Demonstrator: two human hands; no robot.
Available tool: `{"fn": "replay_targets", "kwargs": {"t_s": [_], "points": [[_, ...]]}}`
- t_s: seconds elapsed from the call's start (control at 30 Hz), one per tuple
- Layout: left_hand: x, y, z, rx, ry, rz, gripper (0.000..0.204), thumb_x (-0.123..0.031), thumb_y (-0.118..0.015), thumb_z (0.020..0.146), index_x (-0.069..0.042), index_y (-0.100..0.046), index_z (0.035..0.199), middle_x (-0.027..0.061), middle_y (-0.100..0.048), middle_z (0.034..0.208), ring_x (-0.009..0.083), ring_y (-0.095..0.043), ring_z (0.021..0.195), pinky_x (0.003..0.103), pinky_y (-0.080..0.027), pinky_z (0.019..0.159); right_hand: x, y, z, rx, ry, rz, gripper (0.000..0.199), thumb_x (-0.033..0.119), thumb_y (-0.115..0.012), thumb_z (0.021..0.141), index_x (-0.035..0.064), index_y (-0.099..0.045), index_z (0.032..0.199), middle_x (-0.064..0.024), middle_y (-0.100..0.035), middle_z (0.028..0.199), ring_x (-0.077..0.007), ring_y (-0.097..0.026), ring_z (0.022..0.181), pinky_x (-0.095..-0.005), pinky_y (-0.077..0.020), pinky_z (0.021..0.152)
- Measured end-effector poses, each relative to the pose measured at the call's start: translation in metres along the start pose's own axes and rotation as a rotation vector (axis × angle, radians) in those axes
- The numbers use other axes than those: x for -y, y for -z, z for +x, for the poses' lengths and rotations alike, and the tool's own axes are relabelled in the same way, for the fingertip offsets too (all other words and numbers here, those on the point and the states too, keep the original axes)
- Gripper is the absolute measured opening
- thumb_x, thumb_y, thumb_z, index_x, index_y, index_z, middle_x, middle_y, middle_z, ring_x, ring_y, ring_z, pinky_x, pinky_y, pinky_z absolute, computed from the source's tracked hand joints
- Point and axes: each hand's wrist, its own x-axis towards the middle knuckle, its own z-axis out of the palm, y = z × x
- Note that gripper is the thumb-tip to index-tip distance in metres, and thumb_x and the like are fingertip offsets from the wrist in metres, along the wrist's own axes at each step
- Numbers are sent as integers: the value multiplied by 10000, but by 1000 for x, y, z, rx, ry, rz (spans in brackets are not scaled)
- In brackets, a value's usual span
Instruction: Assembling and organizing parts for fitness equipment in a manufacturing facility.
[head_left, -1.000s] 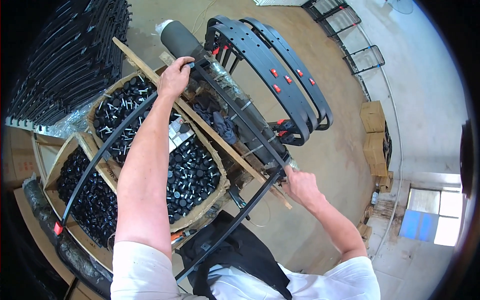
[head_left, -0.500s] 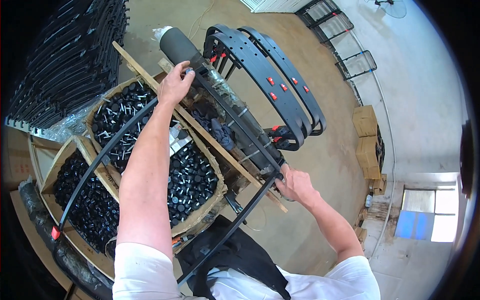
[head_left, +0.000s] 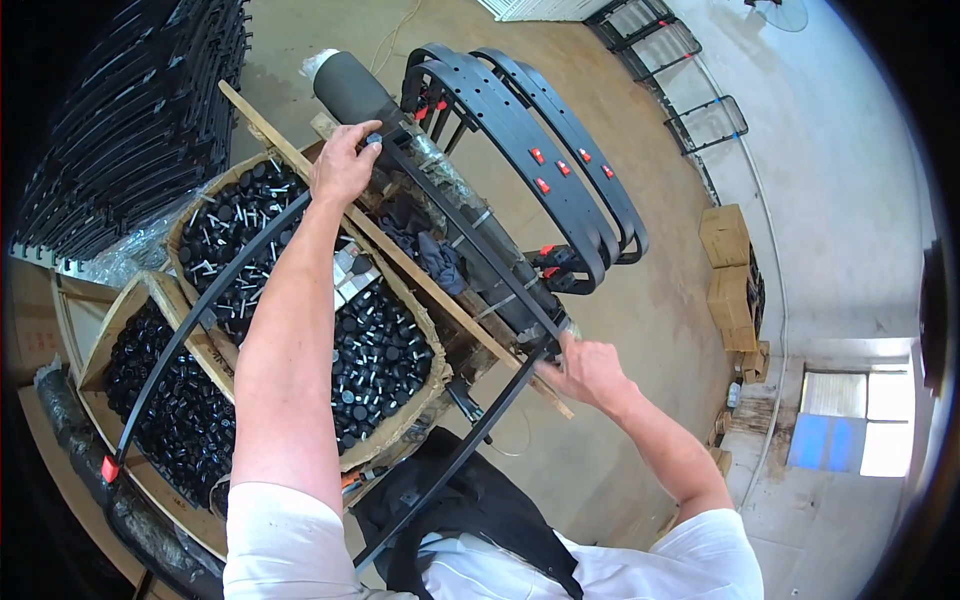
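Note:
A black metal tube frame [head_left: 470, 235] lies across a padded roller in front of me. Its side bars run back toward me, one curving left to a red end piece [head_left: 110, 468]. At the frame's far left corner, my left hand [head_left: 342, 165] closes finger and thumb around a small dark knob [head_left: 375, 140]. My right hand [head_left: 592, 372] grips the right corner, thumb below and index finger above the bar; what lies under those fingers is partly hidden. Beneath my left forearm stand cartons of black-headed bolts [head_left: 385, 350] and small black plastic parts [head_left: 165, 400].
A wooden strip [head_left: 420, 275] runs beside the padded roller [head_left: 350, 90]. Beyond it stand curved black frames [head_left: 520, 130] with red clips. Many black frames [head_left: 130, 130] are stacked at far left. Brown boxes [head_left: 730, 300] line the right wall.
My right thumb and fingers have shifted slightly around the frame's right corner, covering the dark part that showed there. My left hand stays at its corner. The whole view has shifted a little.

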Motion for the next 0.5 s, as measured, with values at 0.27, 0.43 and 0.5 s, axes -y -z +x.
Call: {"fn": "replay_targets", "kwargs": {"t_s": [0.27, 0.43, 0.5], "points": [[6, 6, 5, 35, 87, -149, 333, -249, -652, 1011, -269, -708, 1338, 92, -742, 1240, 292, -693, 1181, 427, -529, 1020, -23, -24, 14, 440, 127, -312, 281, 164, -627, 888, 37, -613, 1138, -185, -745, 896, -399, -741, 827, -526, -589, 695], [-5, 7, 5, 44, 113, -59, 328, -285, -594, 1038, -344, -717, 1337, 145, -731, 1244, 347, -676, 1203, 456, -520, 1043, -25, -31, 0, 12, 174, -49, 152, 147, -645, 871, 69, -671, 998, -155, -762, 888, -349, -769, 811, -507, -594, 664], [0, 8, 5, 59, 128, -90, 327, -294, -579, 1043, -354, -719, 1333, 153, -733, 1233, 356, -673, 1207, 460, -519, 1045, -35, -40, 10, 428, 136, -371, 96, 147, -653, 870, 89, -682, 941, -141, -766, 863, -309, -781, 813, -495, -603, 663]]}}
